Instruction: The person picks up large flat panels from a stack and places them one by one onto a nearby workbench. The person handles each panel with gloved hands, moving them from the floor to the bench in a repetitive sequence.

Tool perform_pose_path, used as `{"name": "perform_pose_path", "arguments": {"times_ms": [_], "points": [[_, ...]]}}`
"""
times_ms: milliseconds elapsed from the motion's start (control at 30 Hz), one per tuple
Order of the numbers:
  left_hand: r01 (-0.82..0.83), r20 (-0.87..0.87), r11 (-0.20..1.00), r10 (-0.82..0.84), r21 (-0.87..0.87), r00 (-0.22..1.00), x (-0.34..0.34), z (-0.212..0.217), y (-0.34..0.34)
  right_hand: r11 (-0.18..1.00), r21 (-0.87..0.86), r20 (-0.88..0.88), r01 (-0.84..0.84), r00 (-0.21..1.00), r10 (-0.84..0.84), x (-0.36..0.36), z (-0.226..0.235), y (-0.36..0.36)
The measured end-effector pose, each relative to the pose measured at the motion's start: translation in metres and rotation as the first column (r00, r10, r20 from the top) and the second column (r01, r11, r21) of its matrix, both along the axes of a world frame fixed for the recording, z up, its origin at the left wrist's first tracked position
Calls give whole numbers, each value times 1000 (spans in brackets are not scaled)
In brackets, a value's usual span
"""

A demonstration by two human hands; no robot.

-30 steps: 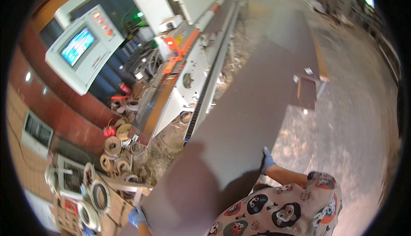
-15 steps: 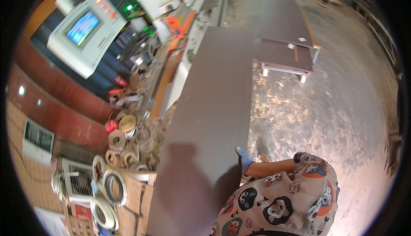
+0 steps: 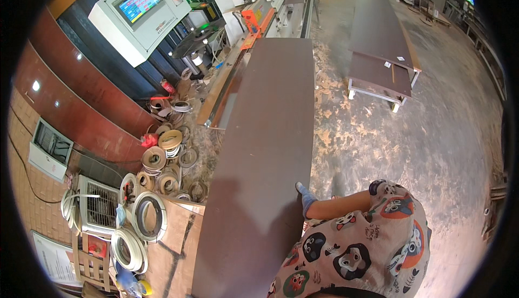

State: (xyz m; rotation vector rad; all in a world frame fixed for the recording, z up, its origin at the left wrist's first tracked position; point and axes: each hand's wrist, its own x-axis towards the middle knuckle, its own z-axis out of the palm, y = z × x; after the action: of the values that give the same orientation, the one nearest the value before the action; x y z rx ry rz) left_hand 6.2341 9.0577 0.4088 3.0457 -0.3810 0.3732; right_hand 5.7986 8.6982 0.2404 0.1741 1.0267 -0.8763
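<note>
A long brown board (image 3: 265, 136) stretches away from me, its far end beside the machine (image 3: 254, 33) with orange parts. My right hand (image 3: 306, 198), in a blue-grey glove, is at the board's right edge near me. Its thumb lies on the top face, and the other fingers are hidden at or under the edge, so the hand appears closed on the board. The patterned sleeve (image 3: 351, 244) covers my upper arm. My left hand is out of view. A dark shadow falls on the board's near part.
Left of the board lie several rolls of edge strip (image 3: 155, 158) and a wooden table (image 3: 175, 244) with white coils. A control panel with a screen (image 3: 139, 6) hangs at the upper left. A low cart (image 3: 378, 73) bearing brown boards stands at the right on the stained floor (image 3: 411, 146).
The view has shifted, with the machine and cart now farther right. The board's far end has come closer to the machine. My right hand keeps its place at the edge.
</note>
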Motion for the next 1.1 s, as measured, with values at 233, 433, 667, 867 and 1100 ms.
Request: {"name": "perform_pose_path", "arguments": {"times_ms": [233,433,667,867,1100], "points": [[445,131,475,-558,-759,820,59,34,-104,997,55,-121,62,991,-55,49,130,13],[942,59,324,-942,-85,330,-185,-36,-132,999,43,19,8,1000,-9,85,112,2],[916,79,363,-932,171,354,-200,-73,-107,923,-385,-108,-11,994,-33,36,-21,-109],[879,-329,477,-831,-3,450,-196,-10,-118,975,-184,-226,-123,971,80,46,33,-174],[885,-358,466,-824,15,440,-160,-19,-145,940,-124,-307,-319,913,269,59,66,-192]]}}
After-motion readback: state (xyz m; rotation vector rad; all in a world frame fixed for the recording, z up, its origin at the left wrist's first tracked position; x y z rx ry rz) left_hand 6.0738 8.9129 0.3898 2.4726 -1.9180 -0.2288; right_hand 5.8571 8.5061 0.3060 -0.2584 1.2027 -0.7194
